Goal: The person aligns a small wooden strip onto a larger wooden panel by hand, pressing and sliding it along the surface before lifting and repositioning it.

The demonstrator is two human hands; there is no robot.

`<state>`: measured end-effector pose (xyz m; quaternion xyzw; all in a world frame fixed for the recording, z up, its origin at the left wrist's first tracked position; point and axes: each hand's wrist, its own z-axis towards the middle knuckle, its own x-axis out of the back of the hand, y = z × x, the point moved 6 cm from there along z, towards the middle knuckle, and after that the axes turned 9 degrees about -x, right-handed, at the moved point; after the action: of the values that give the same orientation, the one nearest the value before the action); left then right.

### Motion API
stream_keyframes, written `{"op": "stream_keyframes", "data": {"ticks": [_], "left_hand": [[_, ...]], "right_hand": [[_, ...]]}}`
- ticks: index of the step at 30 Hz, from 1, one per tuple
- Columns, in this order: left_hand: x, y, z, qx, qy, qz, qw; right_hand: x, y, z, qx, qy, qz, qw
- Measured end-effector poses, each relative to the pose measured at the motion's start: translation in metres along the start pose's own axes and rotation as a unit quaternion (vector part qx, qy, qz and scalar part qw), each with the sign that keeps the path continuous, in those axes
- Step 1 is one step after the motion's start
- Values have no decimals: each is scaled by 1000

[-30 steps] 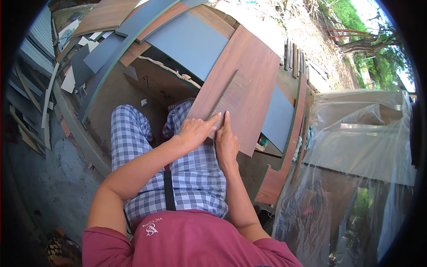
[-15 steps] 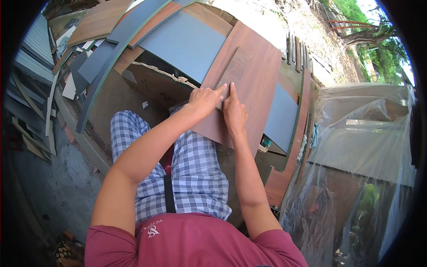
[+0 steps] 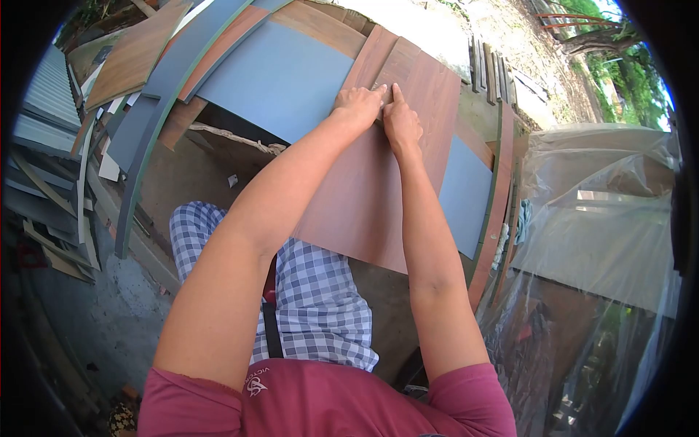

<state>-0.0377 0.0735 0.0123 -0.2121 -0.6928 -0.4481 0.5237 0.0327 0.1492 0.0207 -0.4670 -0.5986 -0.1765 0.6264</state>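
Note:
A narrow brown wooden board (image 3: 397,64) lies flat on a larger reddish-brown wood panel (image 3: 349,197). My left hand (image 3: 358,106) holds its near end from the left, the index finger stretched along the top and the other fingers curled. From the right, my right hand (image 3: 403,124) grips the same end, its index finger pointing forward on the surface. Both arms reach well out from my body. The thumbs and the undersides of the fingers are hidden.
Beneath the panel is a blue-grey sheet (image 3: 273,76), showing on both sides. Long curved-looking boards (image 3: 149,131) and stacked offcuts stand at left. Clear plastic sheeting (image 3: 597,218) hangs over something at right. My checked trousers (image 3: 313,291) are close to the panel's near edge.
Both hands have slid forward, away from my body, taking the narrow board toward the panel's far edge. My arms are straighter, and the view has shifted slightly.

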Motion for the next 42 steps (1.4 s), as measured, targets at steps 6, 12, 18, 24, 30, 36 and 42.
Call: {"op": "stream_keyframes", "data": {"ticks": [6,12,18,24,30,36,42], "left_hand": [[1,-5,21,11,1,-29,1000],[3,-8,17,3,25,-60,998],[1,0,-5,-1,21,-57,998],[-7,13,-52,-22,31,-59,998],[-8,25,-129,-40,31,-62,997],[-13,26,-218,-49,56,-82,994],[-1,18,-269,-26,36,-87,995]], "right_hand": [[-1,-2,27,-5,10,-10,1000],[0,-1,24,-1,3,-5,1000],[-2,8,2,-6,4,-10,1000],[1,19,-48,3,-17,3,1000],[-6,32,-121,15,-5,-19,1000],[-14,34,-209,26,-19,-24,999],[-21,19,-251,47,-56,-5,997]]}}
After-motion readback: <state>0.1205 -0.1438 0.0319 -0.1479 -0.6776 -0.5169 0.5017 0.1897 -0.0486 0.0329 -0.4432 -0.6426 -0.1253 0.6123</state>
